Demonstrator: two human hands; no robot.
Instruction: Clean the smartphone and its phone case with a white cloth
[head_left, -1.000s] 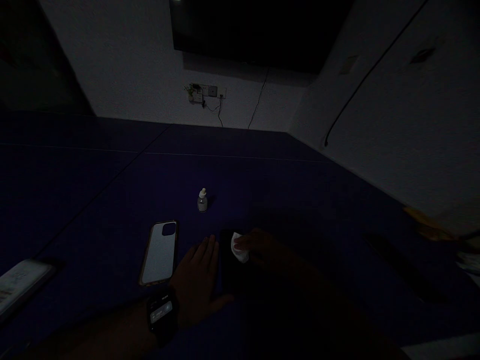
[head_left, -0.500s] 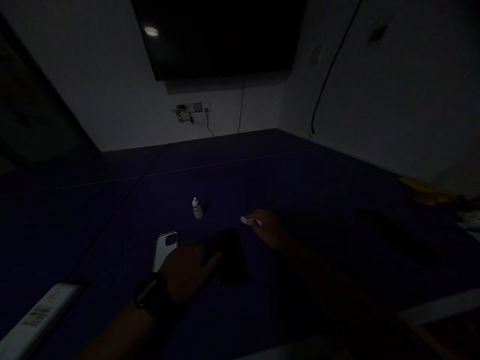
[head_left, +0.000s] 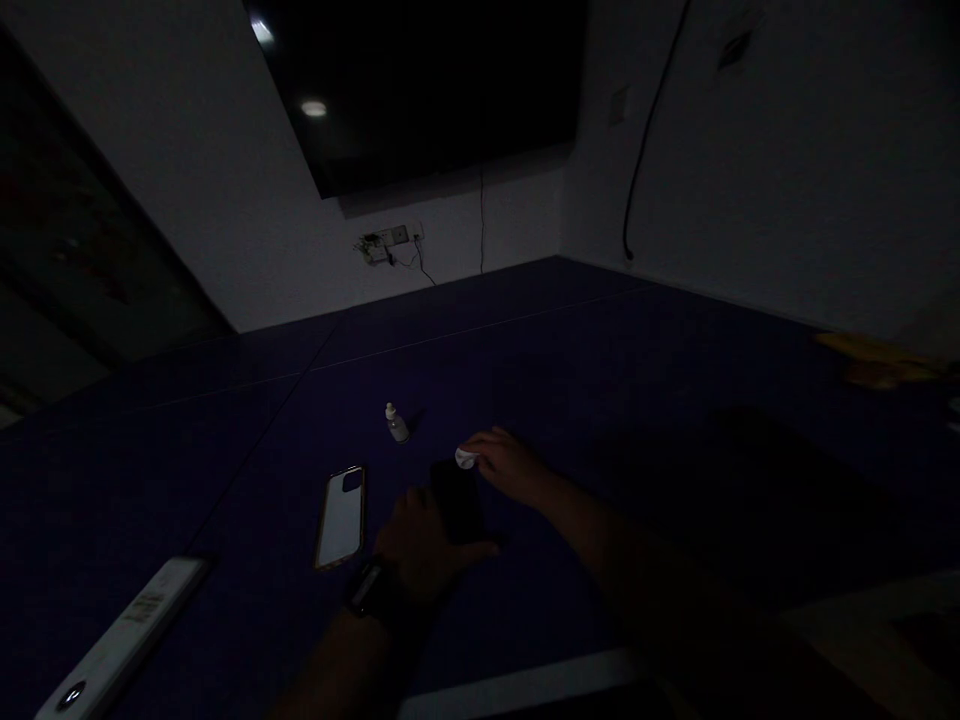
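Note:
The room is dim. A dark phone (head_left: pixel 456 500) lies flat on the dark blue-purple surface. My left hand (head_left: pixel 420 550), with a black watch (head_left: pixel 367 588) on its wrist, grips the phone at its near end, fingers along the left edge and thumb across the bottom. Pinched in my right hand (head_left: pixel 511 470) is a small white wad (head_left: pixel 466 459), perhaps cloth or a pad, at the phone's far right corner; whether it touches the glass I cannot tell. Left of the phone lies a phone case (head_left: pixel 341 520) with a pale back. A small white-capped bottle (head_left: pixel 398 428) stands beyond.
A long white box (head_left: pixel 124 640) lies at the near left. Yellow material (head_left: pixel 877 360) sits at the far right by the wall. A large dark screen (head_left: pixel 442 90) hangs on the wall above sockets (head_left: pixel 390 240) with plugged-in cables.
My right hand has brought the white wad leftward to the phone's far end. My left hand has shifted right, its thumb now across the phone's near end, uncovering the case. The view has tilted.

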